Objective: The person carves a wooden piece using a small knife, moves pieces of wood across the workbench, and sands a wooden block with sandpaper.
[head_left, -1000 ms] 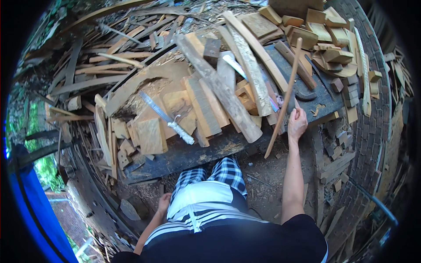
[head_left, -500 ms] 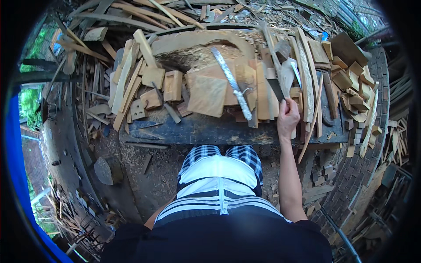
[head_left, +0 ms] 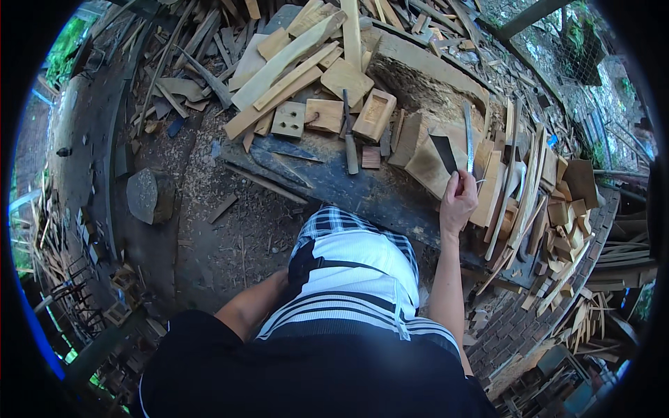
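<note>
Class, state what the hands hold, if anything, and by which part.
The right hand holds a dark flat strip by its near end; the left hand is hidden.

Round the handled tool (head_left: 351, 150) on the bench (head_left: 334, 187), twelve pointing away from the worker (head_left: 334, 362), I see the drilled block (head_left: 288, 119) at nine, the recessed block (head_left: 375, 115) at two, an offcut (head_left: 371, 157) near half past four, the right hand (head_left: 458, 200) with its strip (head_left: 444, 152) toward four.

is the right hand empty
No, the right hand holds a thin dark strip by its near end.
</note>
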`<state>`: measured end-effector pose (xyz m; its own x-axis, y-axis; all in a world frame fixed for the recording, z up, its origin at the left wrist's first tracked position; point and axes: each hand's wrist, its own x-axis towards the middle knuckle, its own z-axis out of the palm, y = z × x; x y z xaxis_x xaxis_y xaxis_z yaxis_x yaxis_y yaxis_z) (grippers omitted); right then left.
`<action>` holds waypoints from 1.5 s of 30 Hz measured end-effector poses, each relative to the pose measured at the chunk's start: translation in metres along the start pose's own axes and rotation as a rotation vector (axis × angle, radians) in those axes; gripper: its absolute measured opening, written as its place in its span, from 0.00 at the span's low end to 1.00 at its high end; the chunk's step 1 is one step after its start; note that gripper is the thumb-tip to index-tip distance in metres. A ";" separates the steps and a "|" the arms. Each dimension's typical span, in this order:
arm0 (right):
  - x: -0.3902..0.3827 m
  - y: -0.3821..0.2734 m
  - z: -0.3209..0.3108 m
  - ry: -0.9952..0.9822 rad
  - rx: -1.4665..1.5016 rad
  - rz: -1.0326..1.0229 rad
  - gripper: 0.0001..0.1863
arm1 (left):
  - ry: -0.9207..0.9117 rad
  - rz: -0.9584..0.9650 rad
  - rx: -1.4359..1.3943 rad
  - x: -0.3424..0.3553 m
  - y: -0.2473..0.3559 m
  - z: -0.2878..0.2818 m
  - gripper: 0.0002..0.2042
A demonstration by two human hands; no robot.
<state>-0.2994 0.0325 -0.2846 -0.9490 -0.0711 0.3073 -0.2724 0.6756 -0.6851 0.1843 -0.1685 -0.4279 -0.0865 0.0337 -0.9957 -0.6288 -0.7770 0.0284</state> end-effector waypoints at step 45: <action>0.023 0.015 0.038 -0.131 -0.515 -0.245 0.21 | -0.330 1.007 0.821 -0.030 0.263 0.396 0.29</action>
<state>-0.3316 0.0130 -0.3126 -0.8887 -0.3384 0.3093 -0.4053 0.8953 -0.1850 -0.2848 -0.1253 -0.3560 -0.8911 -0.0864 -0.4455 -0.4501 0.0426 0.8920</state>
